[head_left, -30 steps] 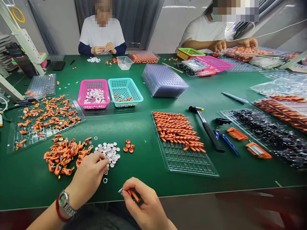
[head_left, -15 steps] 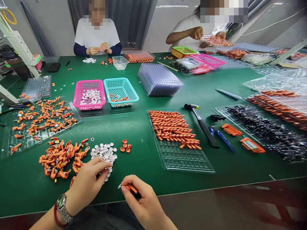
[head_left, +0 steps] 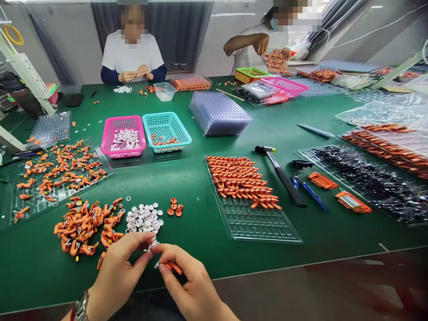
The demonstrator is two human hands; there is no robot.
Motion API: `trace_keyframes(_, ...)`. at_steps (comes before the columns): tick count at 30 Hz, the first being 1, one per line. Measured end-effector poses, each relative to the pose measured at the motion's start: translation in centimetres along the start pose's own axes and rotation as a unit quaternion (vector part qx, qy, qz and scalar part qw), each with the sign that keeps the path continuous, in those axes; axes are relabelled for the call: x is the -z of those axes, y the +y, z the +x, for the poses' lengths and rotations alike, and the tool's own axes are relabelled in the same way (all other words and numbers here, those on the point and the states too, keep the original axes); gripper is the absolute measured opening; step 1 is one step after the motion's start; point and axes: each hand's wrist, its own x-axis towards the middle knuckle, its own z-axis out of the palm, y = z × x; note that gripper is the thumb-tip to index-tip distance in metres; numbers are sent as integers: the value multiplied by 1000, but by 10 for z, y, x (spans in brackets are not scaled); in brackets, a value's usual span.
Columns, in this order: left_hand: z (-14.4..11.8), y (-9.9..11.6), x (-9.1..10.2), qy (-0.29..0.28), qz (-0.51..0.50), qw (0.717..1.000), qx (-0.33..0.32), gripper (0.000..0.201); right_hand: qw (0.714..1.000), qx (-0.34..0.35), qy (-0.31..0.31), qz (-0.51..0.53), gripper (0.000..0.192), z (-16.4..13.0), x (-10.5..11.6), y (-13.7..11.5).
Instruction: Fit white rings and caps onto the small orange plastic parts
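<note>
My right hand [head_left: 189, 278] is closed around an orange plastic earbud-shaped shell [head_left: 174, 267]; a small silvery tip sticks out past the thumb. Just left of it, my left hand [head_left: 122, 265], with a metal watch on the wrist, pinches a small white round cap [head_left: 147, 250] between thumb and index finger. The two hands' fingertips almost meet near the table's front edge. Behind the left fingers lies a pile of white round caps [head_left: 143, 217]. A heap of orange shells [head_left: 87, 225] with yellow bits and wires spreads to the left.
Several orange cups [head_left: 174, 207] lie beyond the caps. A clear tray [head_left: 261, 223] holds rows of orange pieces. Farther off are a pink basket [head_left: 105, 142], a blue basket [head_left: 185, 133] and stacked trays [head_left: 222, 113]. A hammer [head_left: 284, 178] lies right. Two co-workers sit opposite.
My hands have come together: the right moved left with the orange shell, and the left drew slightly back from the cap pile with a white cap. The co-worker at right tilted up a tray.
</note>
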Motion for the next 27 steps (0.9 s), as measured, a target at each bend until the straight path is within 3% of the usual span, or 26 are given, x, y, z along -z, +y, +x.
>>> trace_keyframes(4,-3,4,0,8,-74,996,50,34,1000,13,8,-4,13,-1,1,-4)
trace_keyframes(9,-3,3,3,-13,-197,968,157,23,998,67,0,-6,21,-5,4,-9)
trace_keyframes(14,-5,6,5,-56,-228,957,172,9,997,73,2,9,24,-8,7,-13)
trace_keyframes(19,-14,11,0,-39,-228,947,221,8,999,-23,34,0,9,-7,6,-17)
trace_keyframes(24,-25,8,-5,-8,-236,952,196,8,986,-156,-10,55,13,3,4,-25)
trace_keyframes(27,-31,5,-6,-1,-241,954,180,9,975,-203,-29,91,15,8,4,-28)
